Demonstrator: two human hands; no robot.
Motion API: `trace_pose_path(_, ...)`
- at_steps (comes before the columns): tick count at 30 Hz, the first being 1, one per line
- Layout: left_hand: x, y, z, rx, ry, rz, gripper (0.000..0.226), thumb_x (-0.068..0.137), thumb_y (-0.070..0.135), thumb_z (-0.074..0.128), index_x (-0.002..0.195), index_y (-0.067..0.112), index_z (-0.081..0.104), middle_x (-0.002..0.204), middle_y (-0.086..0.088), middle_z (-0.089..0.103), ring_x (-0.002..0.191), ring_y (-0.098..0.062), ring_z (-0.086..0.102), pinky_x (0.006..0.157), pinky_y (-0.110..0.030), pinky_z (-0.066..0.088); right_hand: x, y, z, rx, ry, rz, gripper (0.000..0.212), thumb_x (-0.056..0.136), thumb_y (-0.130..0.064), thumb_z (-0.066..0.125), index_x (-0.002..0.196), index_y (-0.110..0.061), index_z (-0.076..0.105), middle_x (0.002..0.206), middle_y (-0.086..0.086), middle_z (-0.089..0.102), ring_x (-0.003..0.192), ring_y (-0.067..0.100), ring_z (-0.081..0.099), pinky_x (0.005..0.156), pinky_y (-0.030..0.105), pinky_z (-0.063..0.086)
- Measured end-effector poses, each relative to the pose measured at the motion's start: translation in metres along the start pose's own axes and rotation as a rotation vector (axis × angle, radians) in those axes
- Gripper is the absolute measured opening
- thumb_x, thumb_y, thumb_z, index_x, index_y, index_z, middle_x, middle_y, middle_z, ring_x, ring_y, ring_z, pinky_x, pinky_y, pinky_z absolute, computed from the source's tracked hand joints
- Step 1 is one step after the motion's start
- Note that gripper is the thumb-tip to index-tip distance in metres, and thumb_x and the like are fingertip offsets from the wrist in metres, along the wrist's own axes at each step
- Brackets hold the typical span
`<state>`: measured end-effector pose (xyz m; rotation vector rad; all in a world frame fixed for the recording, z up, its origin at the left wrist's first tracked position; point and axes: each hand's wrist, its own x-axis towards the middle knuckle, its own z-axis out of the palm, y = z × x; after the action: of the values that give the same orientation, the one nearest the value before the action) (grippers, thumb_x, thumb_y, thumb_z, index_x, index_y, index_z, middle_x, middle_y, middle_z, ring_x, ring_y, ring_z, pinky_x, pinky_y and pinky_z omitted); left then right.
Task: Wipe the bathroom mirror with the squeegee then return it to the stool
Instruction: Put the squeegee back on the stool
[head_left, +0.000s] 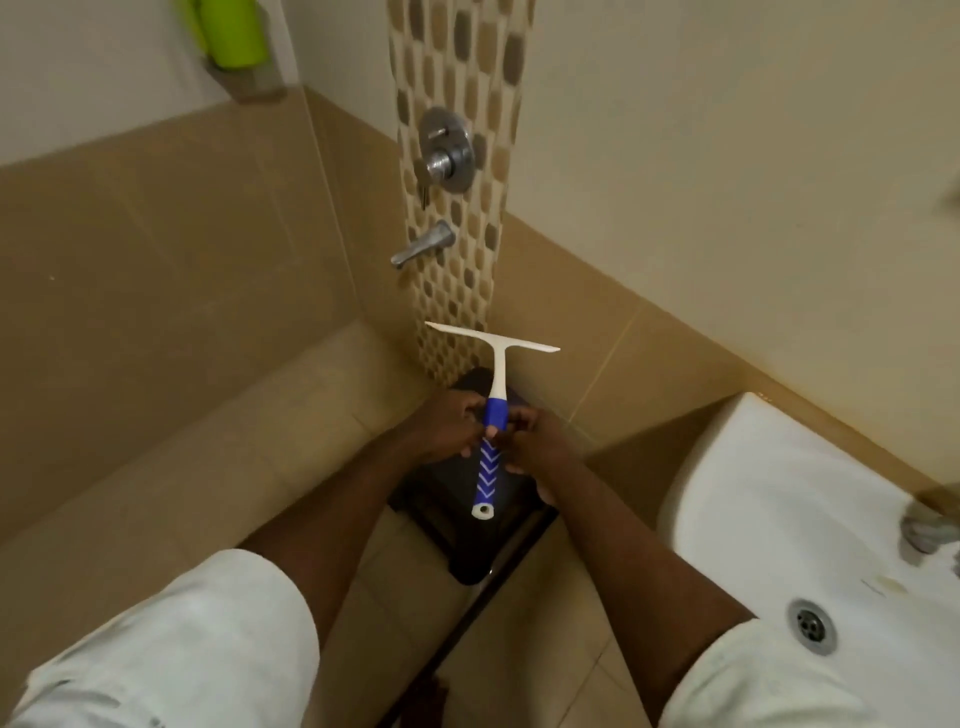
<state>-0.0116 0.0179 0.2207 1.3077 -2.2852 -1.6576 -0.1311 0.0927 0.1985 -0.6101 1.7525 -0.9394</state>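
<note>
A squeegee (493, 395) with a white blade and a blue-and-white handle is held up in the middle of the view, blade pointing away from me. My left hand (447, 428) grips the handle from the left, and my right hand (537, 449) grips it from the right, both near the blue collar. Directly beneath them a dark stool (467, 540) stands on the floor, partly hidden by my hands and forearms. The mirror is not in view.
A white sink (779, 499) with a metal drain (810, 626) fills the lower right. Chrome shower valve (445, 150) and spout (423, 243) are mounted on the pebble-tile strip ahead. A green bottle (234, 31) sits on a corner shelf at top left.
</note>
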Motion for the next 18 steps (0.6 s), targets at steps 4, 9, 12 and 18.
trace_pose_path(4, 0.022, -0.045, 0.01, 0.017, -0.031, -0.066, 0.04, 0.087, 0.005, 0.052, 0.127, 0.011, 0.052, 0.101, -0.01, 0.064, 0.086, -0.021, 0.064, 0.083, -0.038, 0.054, 0.035, 0.025, 0.017, 0.084, 0.059, 0.147, 0.013, 0.087, -0.012, 0.064, 0.099, -0.015, 0.06, 0.095, 0.004, 0.066, 0.08, 0.013, 0.061, 0.065, 0.026, 0.05)
trace_pose_path(9, 0.036, -0.094, 0.027, 0.023, -0.132, -0.105, 0.043, 0.082, 0.008, 0.065, 0.123, 0.008, 0.054, 0.117, -0.011, 0.062, 0.106, -0.025, 0.06, 0.092, -0.036, 0.05, 0.079, 0.059, 0.038, 0.143, 0.138, 0.255, 0.029, 0.085, -0.014, 0.067, 0.113, -0.008, 0.059, 0.106, 0.009, 0.065, 0.081, 0.015, 0.062, 0.053, 0.021, 0.048)
trace_pose_path(12, 0.047, -0.125, 0.036, 0.051, -0.138, -0.099, 0.048, 0.076, 0.013, 0.073, 0.121, 0.007, 0.057, 0.115, -0.012, 0.065, 0.104, -0.025, 0.062, 0.093, -0.036, 0.049, 0.107, 0.08, 0.048, 0.159, 0.199, 0.295, 0.032, 0.084, -0.015, 0.069, 0.113, -0.007, 0.059, 0.11, 0.013, 0.066, 0.088, 0.023, 0.063, 0.053, 0.023, 0.047)
trace_pose_path(18, 0.08, -0.175, 0.057, 0.101, -0.124, -0.116, 0.056, 0.079, 0.014, 0.07, 0.13, 0.007, 0.049, 0.124, -0.015, 0.061, 0.114, -0.028, 0.058, 0.095, -0.03, 0.043, 0.162, 0.116, 0.057, 0.171, 0.275, 0.346, 0.02, 0.085, -0.012, 0.067, 0.102, -0.006, 0.059, 0.106, 0.015, 0.064, 0.098, 0.028, 0.063, 0.087, 0.043, 0.055)
